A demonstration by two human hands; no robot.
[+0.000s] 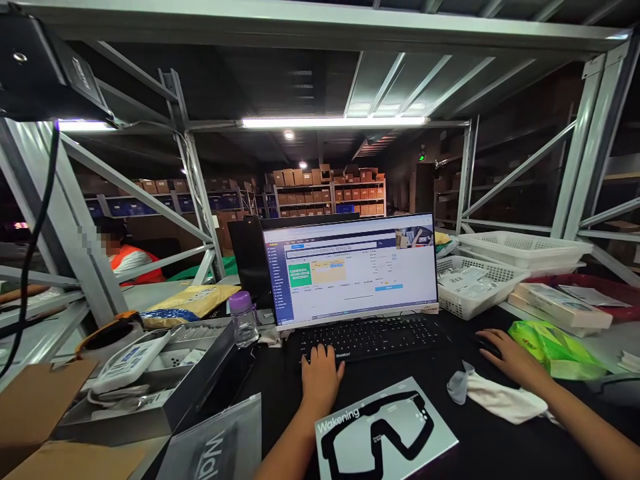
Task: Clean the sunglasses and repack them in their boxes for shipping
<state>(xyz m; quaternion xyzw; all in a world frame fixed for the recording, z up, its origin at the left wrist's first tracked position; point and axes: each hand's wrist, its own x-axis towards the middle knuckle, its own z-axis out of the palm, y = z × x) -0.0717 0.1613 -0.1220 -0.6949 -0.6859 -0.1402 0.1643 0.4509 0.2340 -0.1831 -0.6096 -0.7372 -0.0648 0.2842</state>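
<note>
My left hand (321, 375) rests on the near left part of a black keyboard (370, 337), its fingers spread over the keys and holding nothing. Over to the right, my right hand (513, 360) lies over a dark computer mouse (487, 344), mostly hidden under the fingers. Behind the keyboard stands a lit monitor (345, 280) showing a web-like page with green and yellow blocks. In front of me, near my left forearm, lies a white box (357, 413) printed "Wakening" with a black goggle-like outline. A crumpled whitish cloth or wrapper (505, 397) lies beside my right forearm.
At left are a grey box (185, 407) of small packaged items, an open cardboard box (45, 413), a clear zip bag (220, 443) and a purple-lidded bottle (243, 320). White baskets (475, 303) and a green packet (555, 350) sit right. A person (130, 257) is beyond the frame posts.
</note>
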